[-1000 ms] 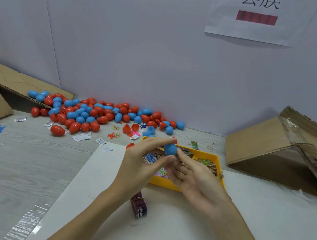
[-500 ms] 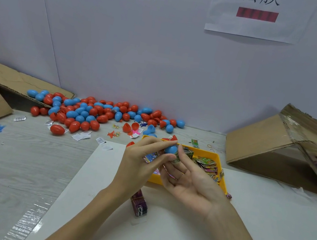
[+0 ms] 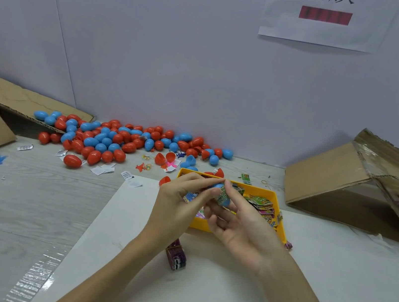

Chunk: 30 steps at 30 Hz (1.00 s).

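While the egg (image 3: pixel 216 188) is held over the tray (image 3: pixel 268 193), its long axis running roughly 10 to 4 o'clock, the left hand (image 3: pixel 179 205) pinches its 10 o'clock end and the right hand (image 3: pixel 243 227) pinches the wrapper (image 3: pixel 223 195) around its middle.

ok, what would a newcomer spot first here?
The heap of red and blue eggs at back left. Then the left hand and right hand pinching one blue egg with printed film on it, over the yellow tray at centre.
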{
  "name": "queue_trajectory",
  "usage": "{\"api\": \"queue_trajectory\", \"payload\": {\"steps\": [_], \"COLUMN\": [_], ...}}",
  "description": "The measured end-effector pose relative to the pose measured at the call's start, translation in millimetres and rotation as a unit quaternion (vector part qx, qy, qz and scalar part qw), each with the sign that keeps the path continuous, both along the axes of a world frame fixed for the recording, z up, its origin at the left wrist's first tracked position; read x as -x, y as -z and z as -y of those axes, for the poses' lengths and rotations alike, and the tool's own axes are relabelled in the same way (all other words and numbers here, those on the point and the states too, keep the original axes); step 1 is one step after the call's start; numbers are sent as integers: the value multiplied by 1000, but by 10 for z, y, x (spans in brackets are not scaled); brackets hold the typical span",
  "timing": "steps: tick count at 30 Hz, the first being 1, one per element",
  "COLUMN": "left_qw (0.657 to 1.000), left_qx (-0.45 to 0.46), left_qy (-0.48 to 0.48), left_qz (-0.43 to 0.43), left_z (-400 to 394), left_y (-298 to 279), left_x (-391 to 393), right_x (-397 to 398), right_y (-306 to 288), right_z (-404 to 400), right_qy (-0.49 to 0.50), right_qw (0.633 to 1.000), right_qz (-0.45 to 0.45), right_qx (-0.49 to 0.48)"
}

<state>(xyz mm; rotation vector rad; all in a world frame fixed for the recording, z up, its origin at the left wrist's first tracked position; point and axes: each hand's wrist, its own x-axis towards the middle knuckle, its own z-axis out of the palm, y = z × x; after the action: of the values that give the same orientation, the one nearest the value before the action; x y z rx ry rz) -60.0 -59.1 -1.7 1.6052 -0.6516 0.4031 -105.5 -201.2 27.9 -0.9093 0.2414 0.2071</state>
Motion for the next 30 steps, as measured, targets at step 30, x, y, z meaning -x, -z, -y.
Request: {"api": "queue_trajectory", "payload": {"steps": [30], "left_qw": [989], "left_qx": [7], "left_qy": [73], "left_qz": [-129], "left_z": [-81], "left_y": [-33], "left_x": [-28], "right_x": [-71], "right_y": [193], "right_z": [139], "right_qy": [223], "right_qw": [831], "right_qz": [202], "right_qx": [468]}}
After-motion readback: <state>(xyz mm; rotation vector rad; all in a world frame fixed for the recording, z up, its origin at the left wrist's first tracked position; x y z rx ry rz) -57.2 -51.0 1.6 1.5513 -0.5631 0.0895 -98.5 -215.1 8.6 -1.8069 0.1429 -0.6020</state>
